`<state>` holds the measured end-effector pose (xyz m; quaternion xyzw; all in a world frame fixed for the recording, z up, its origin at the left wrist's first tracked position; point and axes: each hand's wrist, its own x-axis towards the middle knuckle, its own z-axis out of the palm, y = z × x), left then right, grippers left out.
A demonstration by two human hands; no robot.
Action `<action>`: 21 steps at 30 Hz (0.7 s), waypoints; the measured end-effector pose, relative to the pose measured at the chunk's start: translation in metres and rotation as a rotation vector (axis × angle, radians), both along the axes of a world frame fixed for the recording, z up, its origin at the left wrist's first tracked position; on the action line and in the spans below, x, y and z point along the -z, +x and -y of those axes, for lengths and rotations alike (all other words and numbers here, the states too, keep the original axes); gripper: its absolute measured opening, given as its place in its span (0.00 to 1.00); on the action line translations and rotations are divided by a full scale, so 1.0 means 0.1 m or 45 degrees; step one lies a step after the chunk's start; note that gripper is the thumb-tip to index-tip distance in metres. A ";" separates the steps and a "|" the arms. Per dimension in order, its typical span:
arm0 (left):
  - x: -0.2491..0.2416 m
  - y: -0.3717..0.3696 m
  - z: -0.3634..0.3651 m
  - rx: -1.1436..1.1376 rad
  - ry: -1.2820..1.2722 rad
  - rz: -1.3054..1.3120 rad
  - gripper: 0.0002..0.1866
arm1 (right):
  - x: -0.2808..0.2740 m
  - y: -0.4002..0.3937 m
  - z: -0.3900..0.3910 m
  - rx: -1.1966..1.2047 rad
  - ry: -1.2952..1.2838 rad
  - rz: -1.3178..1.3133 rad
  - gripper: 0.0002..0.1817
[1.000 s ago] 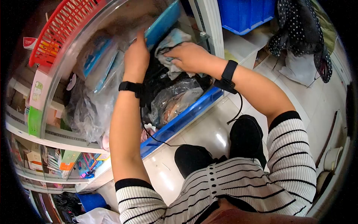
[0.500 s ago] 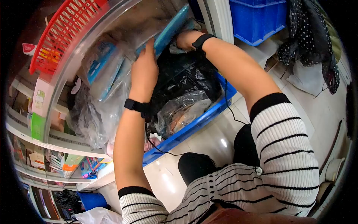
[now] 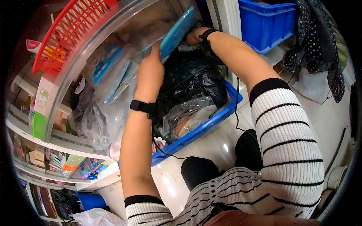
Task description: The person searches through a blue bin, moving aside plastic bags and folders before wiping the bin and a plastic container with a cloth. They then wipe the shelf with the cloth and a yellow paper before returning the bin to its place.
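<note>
My left hand (image 3: 151, 62) is closed on a flat blue package (image 3: 177, 34) that stands tilted over the bin. Beyond the package, at the bin's far end, my right hand (image 3: 197, 36) reaches in among plastic bags; its fingers are mostly hidden. Black plastic bags (image 3: 196, 81) and a clear bag (image 3: 188, 116) fill the blue bin (image 3: 222, 113). Left of my left hand lie clear plastic wrappings (image 3: 94, 124) and another blue package (image 3: 107, 67).
A red basket (image 3: 69, 35) stands on the shelf (image 3: 60, 147) at the left. A second blue bin (image 3: 267, 26) is at the upper right, beside hanging dotted cloth (image 3: 313, 41). Thin black cables hang from both wrists. A blue container (image 3: 92, 200) sits lower left.
The whole view has shifted slightly, with the scene a little to the right and lower. My left hand still holds the blue package, and my right hand remains among the bags.
</note>
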<state>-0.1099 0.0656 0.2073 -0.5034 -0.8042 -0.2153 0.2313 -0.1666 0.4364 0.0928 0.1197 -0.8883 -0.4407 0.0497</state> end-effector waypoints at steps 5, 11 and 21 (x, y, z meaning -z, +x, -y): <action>-0.05 0.03 0.00 0.027 0.001 0.034 0.20 | -0.20 0.28 0.33 -0.548 0.918 -0.054 0.17; -0.04 -0.01 -0.03 0.030 -0.006 0.071 0.19 | -0.52 0.96 1.10 0.397 -0.648 0.284 0.12; 0.02 -0.10 -0.10 0.104 -0.032 0.048 0.17 | -0.45 2.20 2.04 0.305 -1.031 -0.485 0.19</action>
